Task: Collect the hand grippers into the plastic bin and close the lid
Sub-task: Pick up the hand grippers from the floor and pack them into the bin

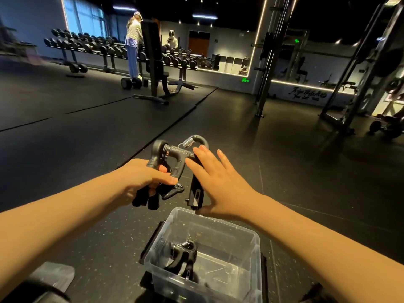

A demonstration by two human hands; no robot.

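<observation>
In the head view, the left hand (144,178) is curled round a bundle of hand grippers (172,156), held above the dark floor just beyond the plastic bin (258,239). The right hand (218,182), fingers straight and spread, lies against another gripper (195,193) that hangs beside the bundle. One gripper in the bin (183,256) already rests on its bottom. Collection looks to be under way. The next move likely calls for bringing both hands nearer and lowering the load into the open bin. A translucent sheet (54,274) near left may be the lid.
</observation>
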